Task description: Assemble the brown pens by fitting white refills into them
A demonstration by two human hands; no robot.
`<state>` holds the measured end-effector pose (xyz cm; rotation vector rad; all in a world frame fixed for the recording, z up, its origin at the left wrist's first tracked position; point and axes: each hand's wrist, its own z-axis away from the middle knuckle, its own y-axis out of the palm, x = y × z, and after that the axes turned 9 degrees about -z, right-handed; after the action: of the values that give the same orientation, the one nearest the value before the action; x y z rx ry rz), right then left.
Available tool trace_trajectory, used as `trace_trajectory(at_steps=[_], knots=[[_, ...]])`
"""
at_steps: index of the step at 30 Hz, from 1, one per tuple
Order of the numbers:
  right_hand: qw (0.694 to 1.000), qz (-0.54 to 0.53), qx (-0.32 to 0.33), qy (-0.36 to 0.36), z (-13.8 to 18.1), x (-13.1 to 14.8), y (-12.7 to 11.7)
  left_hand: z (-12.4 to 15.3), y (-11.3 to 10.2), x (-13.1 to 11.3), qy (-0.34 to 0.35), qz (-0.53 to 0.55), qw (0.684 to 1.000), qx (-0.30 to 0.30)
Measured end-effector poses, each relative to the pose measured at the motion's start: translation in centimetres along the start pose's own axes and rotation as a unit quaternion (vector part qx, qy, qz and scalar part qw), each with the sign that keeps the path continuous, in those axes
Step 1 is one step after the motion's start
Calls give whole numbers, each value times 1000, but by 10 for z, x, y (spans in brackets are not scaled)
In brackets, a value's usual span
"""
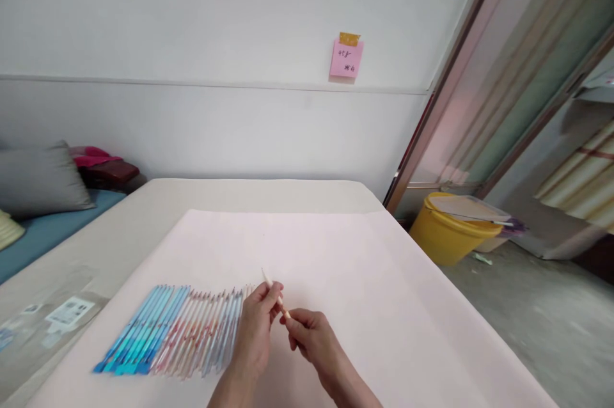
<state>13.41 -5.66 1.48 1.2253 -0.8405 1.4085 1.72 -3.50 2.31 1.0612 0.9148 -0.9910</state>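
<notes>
A white panelled wall (215,133) rises behind a cream table with rounded far corners (259,195). A pale pink sheet (407,306) covers much of it, its far edge short of the table's, giving wide room rightward. Past the right edge stands a yellow plastic bucket (441,235). A row of slim blue, turquoise and pale pens (165,315) lies near the sheet's left edge, reaching the left hand (256,328). That hand's thumb and fingers pinch a slender cream pen (267,277) above the sheet; the right hand (311,334) pinches its lower end.
</notes>
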Motion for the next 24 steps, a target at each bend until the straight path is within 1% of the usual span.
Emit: trace_trajectory(at_steps=[2,4,9,12,14,18,19,23,24], knots=[[997,-57,22,38,1,1,-1,-2,-1,2,3,10,1000,3],[997,-66,17,38,1,-1,-2,-3,-1,3,7,14,1000,-4],[999,19,-22,-23,-5,-11,-3,-3,0,1,-4,13,1000,-5],[996,61,-36,-56,-6,-13,-3,-1,-1,-1,28,-15,999,-10],[996,64,-24,-55,-5,-11,-2,-1,-2,-3,41,-25,999,-12],[999,28,-2,-18,-2,-8,-2,-2,-3,-6,23,6,1000,-6],[1000,26,-3,-13,-2,-7,-2,-2,-3,-6,21,10,1000,-7],[998,51,-24,-36,-3,-4,-1,-3,-3,-4,36,-12,999,-8],[998,47,-22,-33,-2,-3,-1,-4,-4,-4,38,-16,999,-7]])
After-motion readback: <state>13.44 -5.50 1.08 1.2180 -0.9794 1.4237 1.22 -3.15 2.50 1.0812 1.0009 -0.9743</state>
